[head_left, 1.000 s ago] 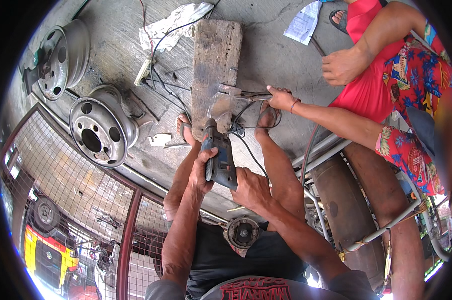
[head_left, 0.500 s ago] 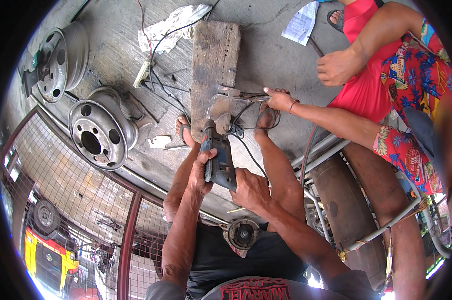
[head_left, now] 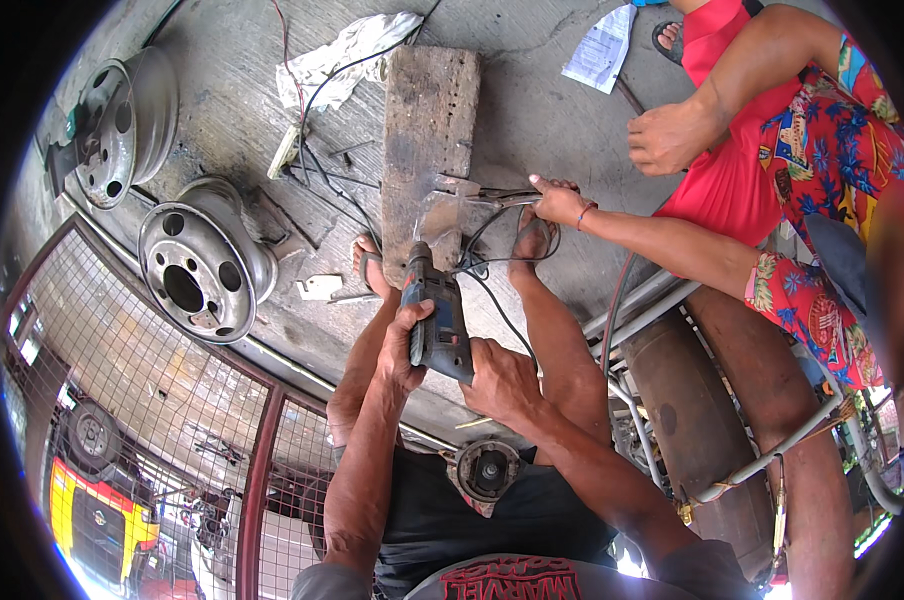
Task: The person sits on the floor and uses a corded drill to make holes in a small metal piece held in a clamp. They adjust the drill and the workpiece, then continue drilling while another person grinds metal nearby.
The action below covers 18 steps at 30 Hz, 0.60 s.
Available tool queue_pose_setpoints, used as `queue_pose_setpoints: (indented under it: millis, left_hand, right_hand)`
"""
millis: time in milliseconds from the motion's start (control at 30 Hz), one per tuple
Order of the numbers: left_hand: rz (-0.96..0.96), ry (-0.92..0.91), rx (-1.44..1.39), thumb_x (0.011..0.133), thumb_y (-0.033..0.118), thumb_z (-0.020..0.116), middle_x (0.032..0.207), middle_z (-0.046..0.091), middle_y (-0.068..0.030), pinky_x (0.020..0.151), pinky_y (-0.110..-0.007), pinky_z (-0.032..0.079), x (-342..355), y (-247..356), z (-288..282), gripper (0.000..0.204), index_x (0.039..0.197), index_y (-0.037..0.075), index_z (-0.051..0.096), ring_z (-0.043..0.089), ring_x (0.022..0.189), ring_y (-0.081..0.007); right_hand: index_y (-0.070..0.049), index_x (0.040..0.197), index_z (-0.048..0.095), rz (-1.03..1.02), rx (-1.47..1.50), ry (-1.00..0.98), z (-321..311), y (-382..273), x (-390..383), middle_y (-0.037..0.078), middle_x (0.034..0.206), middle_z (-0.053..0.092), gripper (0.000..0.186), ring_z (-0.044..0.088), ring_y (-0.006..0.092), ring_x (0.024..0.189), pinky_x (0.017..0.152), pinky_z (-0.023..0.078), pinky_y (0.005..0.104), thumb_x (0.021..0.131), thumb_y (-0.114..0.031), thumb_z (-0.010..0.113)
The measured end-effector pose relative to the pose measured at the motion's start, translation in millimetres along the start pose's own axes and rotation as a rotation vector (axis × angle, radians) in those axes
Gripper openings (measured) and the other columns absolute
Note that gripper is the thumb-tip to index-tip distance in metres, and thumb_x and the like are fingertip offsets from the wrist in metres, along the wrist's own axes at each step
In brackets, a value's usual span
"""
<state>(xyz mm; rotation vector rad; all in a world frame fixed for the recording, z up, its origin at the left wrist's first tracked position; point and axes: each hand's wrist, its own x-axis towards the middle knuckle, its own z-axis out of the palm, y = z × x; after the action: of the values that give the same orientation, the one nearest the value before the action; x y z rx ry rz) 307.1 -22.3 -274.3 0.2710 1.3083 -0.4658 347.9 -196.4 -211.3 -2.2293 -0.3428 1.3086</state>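
Note:
Both my hands are closed on a dark power drill [head_left: 440,325], which points away from me over the near end of a thick wooden plank [head_left: 430,120]. My left hand [head_left: 406,345] wraps the drill's left side behind the chuck. At its rear, my right hand [head_left: 502,380] grips the handle, which the fingers mostly hide. The drill's tip reaches a small flat metal plate [head_left: 440,215] on the plank; whether the bit has entered it I cannot tell. From the right, another person's hand [head_left: 560,200] holds the plate with pliers [head_left: 502,194].
Two steel wheel rims [head_left: 197,262] stand at the left near a mesh fence [head_left: 162,400]. Cables [head_left: 312,170] and a white cloth [head_left: 357,55] lie beyond the plank's left side. A round-faced tool [head_left: 487,470] rests at my lap. A metal cylinder [head_left: 687,400] sits at the right.
Almost nothing differs. My hands and the drill hold the same place on the plank, and the other person's free hand has shifted slightly left.

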Motion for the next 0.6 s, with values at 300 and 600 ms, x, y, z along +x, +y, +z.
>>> queue_pose_setpoints:
  millis: [300,600]
  left_hand:
    - [-0.007,0.003,-0.020,0.091,0.023,0.074,0.105,0.065,-0.0098,0.069,-0.037,0.064,-1.9,2.5,3.7,0.053,0.133,0.001,0.052,0.070,0.085,-0.0213]
    - [-0.038,0.010,-0.032,0.091,0.025,0.074,0.105,0.066,-0.0104,0.070,-0.038,0.063,2.2,1.8,-3.7,0.053,0.133,0.000,0.052,0.070,0.084,-0.0216]
  right_hand:
    - [0.000,0.099,0.059,0.005,0.000,-0.008,-0.7,0.2,1.8,0.020,0.089,0.069,0.033,0.073,0.0400,0.081,0.072,0.058,0.0497,0.076,-0.014,0.079]
    - [0.001,0.103,0.060,0.053,-0.017,-0.066,-7.0,-7.8,4.1,0.021,0.092,0.070,0.037,0.073,0.0397,0.085,0.075,0.058,0.0500,0.077,-0.016,0.080]
